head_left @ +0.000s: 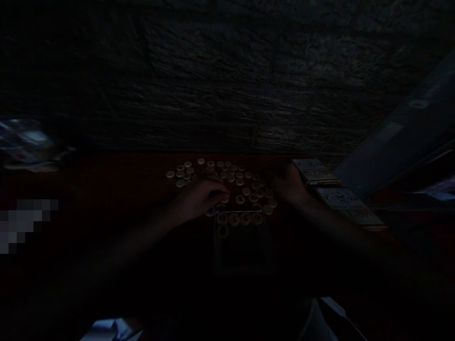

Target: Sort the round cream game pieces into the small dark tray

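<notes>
Round wooden xiangqi pieces (240,199) lie loosely scattered across the dark table. My left hand (201,195) is among them, thumb and fingertips closed in a pinch on a pale xiangqi piece (224,199) that they partly cover. Towards the right side of the scatter is my right hand (287,183), close to several pieces; darkness hides its fingers. In front of both hands sits a shallow open box (215,255), with a row of pieces along its far side and one more piece (222,231) below that row, at the left.
Two flat boxes with printed lids, one farther (314,169) and one nearer (343,203), lie by my right forearm. A rough stone-block wall (227,99) rises behind the table. At the far left is a shiny, clear-wrapped bundle (26,142). The light is very dim.
</notes>
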`<state>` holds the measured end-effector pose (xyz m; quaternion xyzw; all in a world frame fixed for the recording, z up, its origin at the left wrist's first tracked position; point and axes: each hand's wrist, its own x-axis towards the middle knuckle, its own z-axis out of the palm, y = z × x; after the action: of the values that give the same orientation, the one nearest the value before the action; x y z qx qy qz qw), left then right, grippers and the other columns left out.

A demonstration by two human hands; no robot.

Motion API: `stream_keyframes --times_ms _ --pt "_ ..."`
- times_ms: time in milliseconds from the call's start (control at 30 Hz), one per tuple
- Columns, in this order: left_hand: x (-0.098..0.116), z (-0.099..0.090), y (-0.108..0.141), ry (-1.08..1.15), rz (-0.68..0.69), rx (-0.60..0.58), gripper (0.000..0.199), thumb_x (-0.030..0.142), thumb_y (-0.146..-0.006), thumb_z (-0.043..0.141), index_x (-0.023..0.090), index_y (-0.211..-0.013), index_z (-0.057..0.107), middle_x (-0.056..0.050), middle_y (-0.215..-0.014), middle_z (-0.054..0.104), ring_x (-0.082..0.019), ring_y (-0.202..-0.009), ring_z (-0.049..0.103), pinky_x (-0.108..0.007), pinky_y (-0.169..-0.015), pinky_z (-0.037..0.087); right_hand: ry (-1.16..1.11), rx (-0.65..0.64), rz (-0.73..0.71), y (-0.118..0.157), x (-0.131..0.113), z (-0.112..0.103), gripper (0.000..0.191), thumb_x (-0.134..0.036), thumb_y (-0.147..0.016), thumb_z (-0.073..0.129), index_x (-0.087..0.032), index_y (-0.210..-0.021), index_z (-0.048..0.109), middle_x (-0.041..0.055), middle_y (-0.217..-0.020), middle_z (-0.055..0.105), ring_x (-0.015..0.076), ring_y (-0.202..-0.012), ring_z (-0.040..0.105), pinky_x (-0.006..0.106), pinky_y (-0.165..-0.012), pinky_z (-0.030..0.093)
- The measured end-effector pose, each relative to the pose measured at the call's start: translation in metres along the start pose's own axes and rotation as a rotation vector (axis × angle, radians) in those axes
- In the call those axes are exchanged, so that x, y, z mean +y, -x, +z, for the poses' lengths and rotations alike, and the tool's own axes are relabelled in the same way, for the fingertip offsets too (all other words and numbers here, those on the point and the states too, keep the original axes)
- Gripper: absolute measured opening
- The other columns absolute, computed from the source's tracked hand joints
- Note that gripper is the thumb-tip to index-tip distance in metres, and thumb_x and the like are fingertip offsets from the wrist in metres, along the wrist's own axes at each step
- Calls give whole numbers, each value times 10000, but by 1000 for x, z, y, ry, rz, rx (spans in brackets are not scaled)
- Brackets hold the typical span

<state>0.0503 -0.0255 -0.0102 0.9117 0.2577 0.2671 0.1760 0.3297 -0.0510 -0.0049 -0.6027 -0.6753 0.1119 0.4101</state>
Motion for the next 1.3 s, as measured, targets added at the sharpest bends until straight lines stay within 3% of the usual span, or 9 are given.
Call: stream_keyframes --times_ms 167,333,467,600,767,900,1000,1133,1300 --pt "-1 -13 -1 -86 -121 184 222 320 -970 592 221 -880 770 -20 -873 790 -185 -789 729 -290 -670 519 40 -114 -39 3 -5 0 265 -162 -851 618 -186 -1036 807 78 -1032 810 229 -845 762 320 -734 576" --pt "-14 -25 -2 -156 -334 321 214 333 -938 613 209 -908 784 -32 -878 809 -191 -745 733 -271 -642 519 63 -253 -141 10 -15 -1 280 -178 -866 642 -224 -1085 809 63 -1076 802 223 -847 766 302 -699 584" --pt "-24 -26 -3 -131 -403 385 211 315 -940 607 209 -978 785 -45 -973 817 -199 -837 747 -287 -737 559 59 -349 -324 16 -24 2 323 -223 -970 539 -248 -1192 772 65 -1190 772 246 -1057 733 378 -880 582" --pt "-28 -22 -4 -87 -386 393 188 249 -919 604 217 -975 781 -39 -1005 816 -193 -884 755 -298 -782 577 146 -363 -476 11 -31 10 398 -300 -1042 421 -208 -1284 723 102 -1338 701 286 -1307 590 496 -1100 446" --pt "-26 -14 -8 -79 -329 343 203 210 -904 594 212 -978 782 -46 -1035 812 -206 -934 761 -333 -855 584 344 -399 -337 -4 -37 30 500 -390 -1061 338 -227 -1479 559 87 -1562 509 364 -1401 436 618 -1124 348" --pt "-23 -14 -9 -67 -316 350 207 209 -899 591 205 -971 785 -51 -1020 814 -214 -917 763 -343 -848 590 406 -459 -293 -4 -40 40 531 -473 -1070 294 -256 -1477 558 61 -1620 432 403 -1418 372 684 -1097 323" --pt "-23 -16 -8 -81 -315 357 204 214 -903 581 216 -941 782 -35 -991 817 -206 -898 765 -327 -821 591 365 -448 -356 2 -43 39 484 -439 -1071 328 -253 -1404 626 53 -1594 471 389 -1409 393 652 -1098 337" --pt "-23 -19 -7 -88 -326 352 206 208 -902 582 218 -951 782 -31 -985 820 -199 -880 768 -315 -807 592 266 -442 -498 7 -47 35 331 -249 -1012 463 -246 -1176 750 60 -1378 672 313 -1337 524 542 -1119 364" --pt "-25 -18 -7 -68 -325 351 218 191 -895 580 212 -958 788 -37 -989 818 -200 -892 767 -316 -824 589 254 -415 -484 3 -46 34 337 -77 -886 560 -244 -1097 763 61 -1225 742 267 -1180 657 443 -1035 460"
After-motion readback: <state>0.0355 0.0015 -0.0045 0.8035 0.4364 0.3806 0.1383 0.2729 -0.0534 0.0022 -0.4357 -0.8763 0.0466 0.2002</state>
